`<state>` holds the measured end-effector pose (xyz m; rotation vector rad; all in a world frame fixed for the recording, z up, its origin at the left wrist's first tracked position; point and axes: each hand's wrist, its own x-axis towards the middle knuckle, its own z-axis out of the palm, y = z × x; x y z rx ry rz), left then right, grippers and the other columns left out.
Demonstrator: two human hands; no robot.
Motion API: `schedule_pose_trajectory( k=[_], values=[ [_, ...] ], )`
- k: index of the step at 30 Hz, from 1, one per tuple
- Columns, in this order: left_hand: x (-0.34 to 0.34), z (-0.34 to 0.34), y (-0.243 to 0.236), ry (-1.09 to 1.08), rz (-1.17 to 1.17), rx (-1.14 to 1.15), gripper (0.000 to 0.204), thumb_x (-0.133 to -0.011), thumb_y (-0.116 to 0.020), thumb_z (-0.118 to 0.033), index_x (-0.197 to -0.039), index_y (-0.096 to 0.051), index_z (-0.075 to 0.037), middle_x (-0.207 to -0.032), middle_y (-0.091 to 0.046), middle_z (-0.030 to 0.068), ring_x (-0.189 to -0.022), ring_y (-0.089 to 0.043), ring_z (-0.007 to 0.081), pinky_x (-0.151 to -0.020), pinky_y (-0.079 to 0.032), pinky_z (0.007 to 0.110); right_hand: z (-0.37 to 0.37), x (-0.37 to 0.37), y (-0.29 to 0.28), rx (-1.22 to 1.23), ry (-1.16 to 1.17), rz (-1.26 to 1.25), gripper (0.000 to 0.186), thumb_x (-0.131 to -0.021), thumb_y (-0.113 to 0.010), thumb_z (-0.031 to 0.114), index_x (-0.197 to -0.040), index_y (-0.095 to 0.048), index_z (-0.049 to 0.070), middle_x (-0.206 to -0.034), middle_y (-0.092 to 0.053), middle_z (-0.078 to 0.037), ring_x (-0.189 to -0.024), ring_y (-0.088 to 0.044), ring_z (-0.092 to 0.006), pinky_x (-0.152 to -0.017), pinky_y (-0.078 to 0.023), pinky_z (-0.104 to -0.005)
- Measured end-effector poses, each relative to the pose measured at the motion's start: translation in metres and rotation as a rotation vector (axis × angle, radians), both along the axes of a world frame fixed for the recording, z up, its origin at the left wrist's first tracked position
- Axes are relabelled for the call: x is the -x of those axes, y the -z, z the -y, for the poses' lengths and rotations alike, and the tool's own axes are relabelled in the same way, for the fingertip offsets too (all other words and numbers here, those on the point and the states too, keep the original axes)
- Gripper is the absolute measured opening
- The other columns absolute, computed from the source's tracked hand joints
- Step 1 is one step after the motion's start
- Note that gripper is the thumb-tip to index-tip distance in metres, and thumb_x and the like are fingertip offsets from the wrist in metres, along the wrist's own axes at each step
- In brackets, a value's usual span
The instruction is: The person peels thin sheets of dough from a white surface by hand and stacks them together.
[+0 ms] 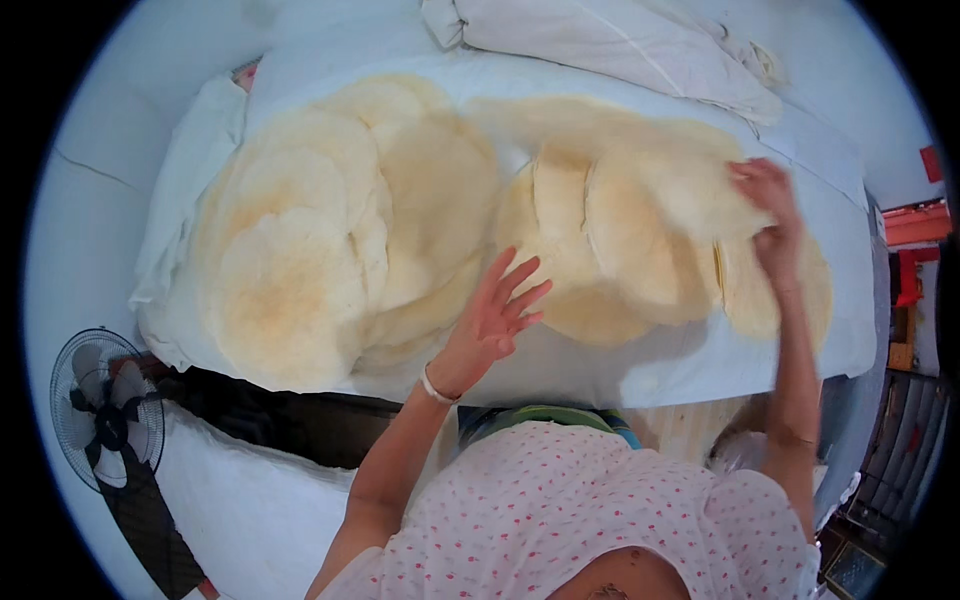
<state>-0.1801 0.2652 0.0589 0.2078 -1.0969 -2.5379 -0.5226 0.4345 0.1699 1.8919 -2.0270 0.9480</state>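
Large, thin, pale round flatbreads lie in overlapping piles on a cloth-covered table. At the right, my right hand pinches the edge of a flatbread, which is lifted and smeared by motion as it stretches leftward over the others. My left hand is raised near the table's front, fingers spread and holding nothing. It hovers between the left pile of flatbreads and the middle group. Below my right hand, more flatbreads lie partly hidden by my forearm.
A folded white cloth bundle rests along the table's far edge. At the lower left stands a fan, close to a white-covered surface. Bunched white cloth hangs over the table's left side. Red items are at the far right.
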Motion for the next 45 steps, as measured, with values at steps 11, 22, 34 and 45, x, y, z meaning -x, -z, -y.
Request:
schedule_pose_trajectory(
  k=[11, 22, 34, 45],
  values=[
    [-0.023, -0.007, 0.087, -0.231, 0.488, -0.399, 0.032, -0.091, -0.055, -0.016, -0.120, -0.051, -0.002, -0.107, -0.064, 0.0125, -0.090, -0.066, 0.0256, -0.076, -0.056, 0.039, -0.048, -0.161, 0.163, -0.474, 0.465, 1.676, 0.030, -0.093, -0.054, 0.029, -0.113, -0.051, 0.006, -0.109, -0.061, -0.012, -0.096, -0.061, -0.0247, -0.077, -0.052, -0.0386],
    [-0.056, -0.022, 0.027, 0.292, 0.984, 0.031, 0.025, -0.092, -0.056, -0.024, -0.084, -0.063, -0.001, -0.075, -0.066, 0.0111, -0.069, -0.065, 0.0193, -0.061, -0.052, 0.029, -0.005, -0.127, 0.182, 0.025, 0.095, 1.983, 0.049, -0.097, -0.048, 0.032, -0.139, -0.036, 0.010, -0.127, -0.054, -0.002, -0.109, -0.054, -0.0133, -0.088, -0.045, -0.0280],
    [0.142, -0.007, 0.018, -0.399, 0.611, 0.739, 0.018, -0.084, -0.069, -0.018, -0.084, -0.063, -0.001, -0.076, -0.061, -0.0003, -0.073, -0.055, 0.0078, -0.068, -0.045, 0.023, 0.011, -0.131, 0.168, -0.066, -0.101, 1.499, 0.045, -0.092, -0.058, 0.019, -0.133, -0.045, 0.005, -0.113, -0.059, -0.008, -0.100, -0.056, -0.0125, -0.086, -0.046, -0.0267],
    [0.136, -0.036, 0.039, -0.807, 0.731, 1.055, 0.013, -0.077, -0.070, -0.012, -0.080, -0.061, -0.003, -0.071, -0.061, 0.0043, -0.064, -0.055, 0.0100, -0.061, -0.046, 0.026, 0.009, -0.114, 0.192, -0.075, 0.145, 1.231, 0.050, -0.085, -0.059, 0.014, -0.130, -0.042, 0.000, -0.113, -0.061, -0.016, -0.095, -0.061, -0.0231, -0.083, -0.048, -0.0322]
  ],
)
